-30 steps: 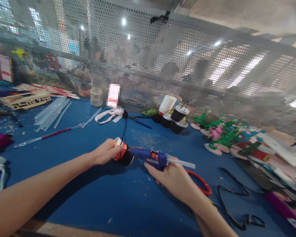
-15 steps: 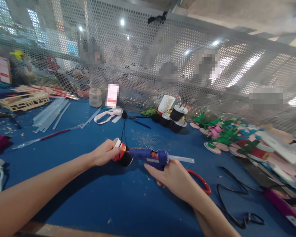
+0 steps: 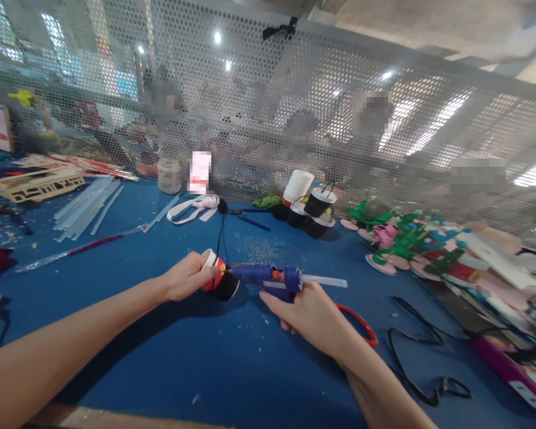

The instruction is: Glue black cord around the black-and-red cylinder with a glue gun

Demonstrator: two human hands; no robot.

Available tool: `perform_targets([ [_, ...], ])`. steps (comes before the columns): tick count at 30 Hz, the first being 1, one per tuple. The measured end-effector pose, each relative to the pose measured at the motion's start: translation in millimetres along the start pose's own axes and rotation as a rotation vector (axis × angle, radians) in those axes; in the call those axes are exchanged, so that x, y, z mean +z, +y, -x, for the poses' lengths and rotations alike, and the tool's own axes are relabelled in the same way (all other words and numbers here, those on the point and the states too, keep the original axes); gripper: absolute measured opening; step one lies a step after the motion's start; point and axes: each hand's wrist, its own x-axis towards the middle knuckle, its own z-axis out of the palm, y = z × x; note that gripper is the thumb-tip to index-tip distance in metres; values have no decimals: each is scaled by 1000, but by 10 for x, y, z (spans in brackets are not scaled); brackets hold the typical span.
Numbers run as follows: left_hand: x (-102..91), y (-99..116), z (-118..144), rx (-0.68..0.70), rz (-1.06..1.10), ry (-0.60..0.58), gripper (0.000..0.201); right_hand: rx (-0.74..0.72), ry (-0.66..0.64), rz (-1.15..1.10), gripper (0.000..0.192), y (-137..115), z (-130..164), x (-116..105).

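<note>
In the head view my left hand is closed around a small paper cup, tipped on its side, its white rim to the left. Red shows on its wall beside my thumb, and black yarn covers the part toward its base. A strand of black yarn runs from the cup back to a dark ball on the table. My right hand grips a blue hot glue gun with a clear glue stick jutting from its rear. The gun's nozzle points left and meets the cup's side near my left thumb.
Glue sticks lie at the left by a wooden frame. White ribbon, pliers and black-wrapped cups stand farther back. Felt pieces, a black cord and a purple power strip fill the right. A perforated metal screen rises behind.
The whole view has shifted slightly, so everything sits a little further left. Both hands keep their grips, and the nozzle stays at the cup's side.
</note>
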Motion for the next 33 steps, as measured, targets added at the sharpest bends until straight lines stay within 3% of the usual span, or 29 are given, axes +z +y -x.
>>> perform_targets([
  [13,14,-5,-5,-59,24,22,29,-37,11,37,16,13,14,11],
  [21,53,5,-42,-207,187,96,28,-275,138,228,17,60,31,63],
  [33,70,-14,-59,-244,300,123,28,-393,97,344,19,-32,86,73],
])
